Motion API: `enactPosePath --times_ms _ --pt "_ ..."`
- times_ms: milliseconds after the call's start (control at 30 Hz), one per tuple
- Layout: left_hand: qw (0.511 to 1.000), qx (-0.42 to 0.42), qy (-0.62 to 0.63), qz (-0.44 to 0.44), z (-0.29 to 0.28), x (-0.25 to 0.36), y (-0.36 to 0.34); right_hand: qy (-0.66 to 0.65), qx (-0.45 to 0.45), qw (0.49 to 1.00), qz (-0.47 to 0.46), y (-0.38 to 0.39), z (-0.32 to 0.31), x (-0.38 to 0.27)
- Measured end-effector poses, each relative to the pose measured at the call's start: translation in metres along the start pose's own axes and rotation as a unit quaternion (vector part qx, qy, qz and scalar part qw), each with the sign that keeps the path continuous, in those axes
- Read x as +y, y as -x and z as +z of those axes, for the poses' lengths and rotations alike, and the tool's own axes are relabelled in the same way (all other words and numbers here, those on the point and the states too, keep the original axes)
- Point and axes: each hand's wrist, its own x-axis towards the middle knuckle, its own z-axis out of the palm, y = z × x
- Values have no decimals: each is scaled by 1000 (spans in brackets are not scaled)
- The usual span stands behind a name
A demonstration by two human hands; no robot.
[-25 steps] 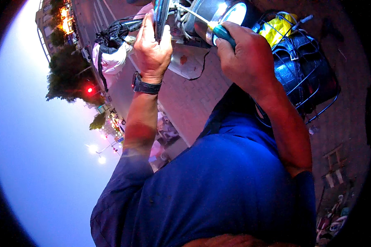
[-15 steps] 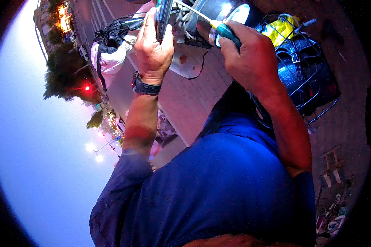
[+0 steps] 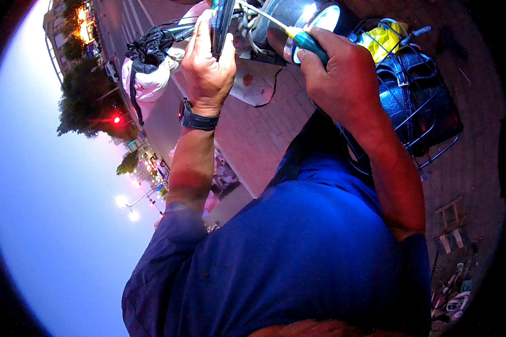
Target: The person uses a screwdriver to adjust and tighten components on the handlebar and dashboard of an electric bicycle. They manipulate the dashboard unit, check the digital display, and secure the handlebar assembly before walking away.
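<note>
My left hand (image 3: 209,77), with a dark watch (image 3: 198,119) at its wrist, grips a dark flat panel (image 3: 224,27) seen nearly edge-on at the top. Its thumb lies on one side and the fingers on the other; the panel's kind is unclear. My right hand (image 3: 346,78) is closed round the green handle of a screwdriver (image 3: 311,46). The pale shaft slants up and left toward a bundle of light cables (image 3: 248,25), and its tip is hard to make out. Just behind the handle is a dark cylindrical thing with a bright round face (image 3: 326,19).
To the right, a wire basket (image 3: 441,153) holds a black buckled bag (image 3: 419,92) and a yellow bag (image 3: 383,40). At the left hangs a whitish bundle with black cord (image 3: 147,78). Brick paving (image 3: 258,135) lies below; loose items (image 3: 455,297) lie lower right.
Almost nothing differs. Both hands keep their grips in nearly the same places, and the street background has shifted very slightly.
</note>
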Motion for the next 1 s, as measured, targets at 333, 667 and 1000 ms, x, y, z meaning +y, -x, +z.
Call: enactPosePath --times_ms 333,667,1000 --pt "1000 0 14 -10 0 7 -2 99 41 989 -101 -4 0 -2" --pt "998 35 32 -33 -2 16 -3 20 -23 999 -30 -15 2 -16" --pt "913 140 332 -189 2 21 36 46 -51 997 48 -17 5 -27"
